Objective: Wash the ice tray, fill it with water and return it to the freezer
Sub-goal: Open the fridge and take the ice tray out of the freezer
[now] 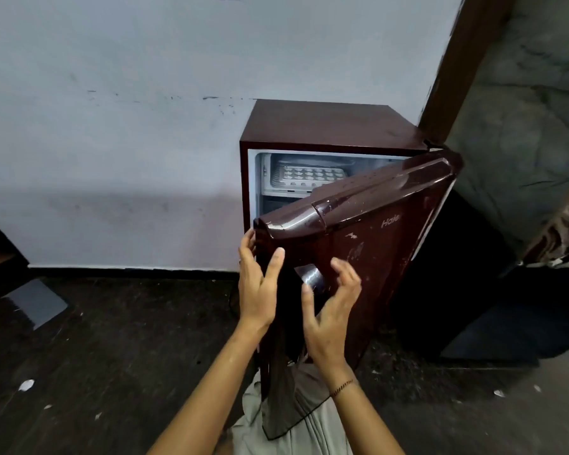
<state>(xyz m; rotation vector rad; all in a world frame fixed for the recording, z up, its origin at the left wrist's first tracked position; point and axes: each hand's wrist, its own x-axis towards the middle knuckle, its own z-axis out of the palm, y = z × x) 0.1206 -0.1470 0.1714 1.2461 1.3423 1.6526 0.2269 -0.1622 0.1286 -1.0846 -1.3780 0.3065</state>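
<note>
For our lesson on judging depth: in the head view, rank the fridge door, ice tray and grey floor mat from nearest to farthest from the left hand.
1. Fridge door: the left hand holds its free edge.
2. Ice tray: up inside the freezer.
3. Grey floor mat: far left on the floor.

a home room: small fridge (326,133) against scuffed painted wall (112,126).

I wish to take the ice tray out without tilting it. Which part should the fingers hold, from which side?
Probably the front long rim, towards its left end: the ice tray lies flat in the freezer compartment with that edge facing out. Come in from the front, left of the door, which hides the tray's right end.
</note>
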